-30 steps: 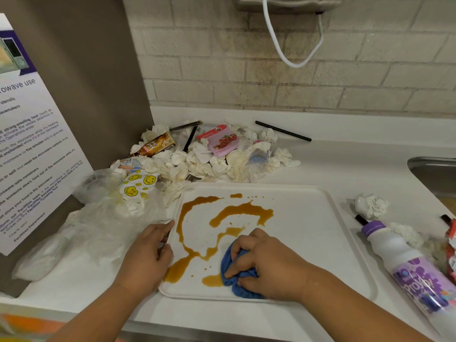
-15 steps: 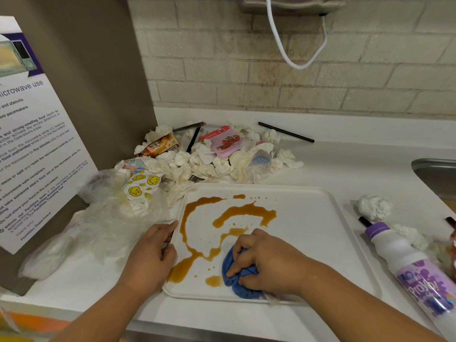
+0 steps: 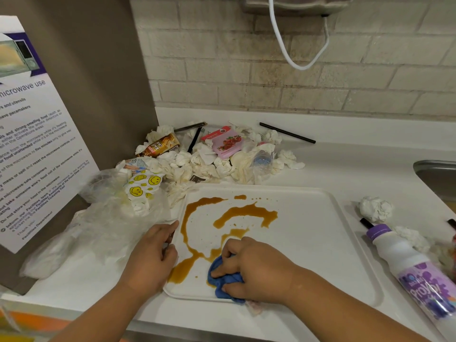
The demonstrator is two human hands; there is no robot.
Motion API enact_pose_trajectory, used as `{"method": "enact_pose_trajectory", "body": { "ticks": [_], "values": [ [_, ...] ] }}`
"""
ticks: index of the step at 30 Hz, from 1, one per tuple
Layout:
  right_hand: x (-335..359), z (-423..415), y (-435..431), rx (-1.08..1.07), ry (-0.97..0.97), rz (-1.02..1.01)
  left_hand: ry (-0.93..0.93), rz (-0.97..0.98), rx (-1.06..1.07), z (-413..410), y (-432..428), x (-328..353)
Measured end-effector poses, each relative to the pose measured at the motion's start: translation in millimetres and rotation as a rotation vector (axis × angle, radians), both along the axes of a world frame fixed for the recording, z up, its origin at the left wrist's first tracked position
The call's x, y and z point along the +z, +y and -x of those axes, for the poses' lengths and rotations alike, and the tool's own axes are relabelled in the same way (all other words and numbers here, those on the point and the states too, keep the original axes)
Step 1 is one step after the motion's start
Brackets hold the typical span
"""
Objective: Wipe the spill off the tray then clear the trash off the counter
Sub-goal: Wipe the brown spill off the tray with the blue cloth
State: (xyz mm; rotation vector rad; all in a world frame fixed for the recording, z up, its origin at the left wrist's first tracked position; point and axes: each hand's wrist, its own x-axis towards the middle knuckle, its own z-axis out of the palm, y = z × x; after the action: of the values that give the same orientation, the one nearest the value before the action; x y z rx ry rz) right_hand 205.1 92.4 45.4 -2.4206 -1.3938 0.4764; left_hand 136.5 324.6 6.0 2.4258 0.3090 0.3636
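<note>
Our right hand (image 3: pixel 256 270) has slid the blue cloth (image 3: pixel 222 283) left since the earlier frame, over a small front patch of the spill (image 3: pixel 244 212). Its grip is curled round the cloth. Our left hand (image 3: pixel 150 257) grip pinches the left rim of the tray (image 3: pixel 320 243). The spill streaks the tray's left half. Fingers under the rim are hidden.

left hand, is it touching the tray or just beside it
Touching. The head view shows the left hand gripping the left rim of the tray, fingers over the edge, no gap. The right hand grips the blue cloth on the tray.
</note>
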Motion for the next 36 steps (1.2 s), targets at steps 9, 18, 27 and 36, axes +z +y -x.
{"method": "enact_pose_trajectory", "body": {
  "ticks": [9, 18, 27, 36],
  "values": [
    [2, 0, 6, 0.007, -0.002, 0.019, -0.022, 0.007, -0.015, 0, 1, -1],
    [8, -1, 12, 0.097, -0.012, 0.037, -0.010, 0.006, -0.023, 1, 0, 0],
    [8, 9, 33, 0.108, -0.088, 0.058, 0.000, 0.007, -0.026, 0, 1, -1],
    [10, 3, 23, 0.079, -0.066, -0.015, -0.009, 0.010, -0.031, 0, 1, -1]
  ]
}}
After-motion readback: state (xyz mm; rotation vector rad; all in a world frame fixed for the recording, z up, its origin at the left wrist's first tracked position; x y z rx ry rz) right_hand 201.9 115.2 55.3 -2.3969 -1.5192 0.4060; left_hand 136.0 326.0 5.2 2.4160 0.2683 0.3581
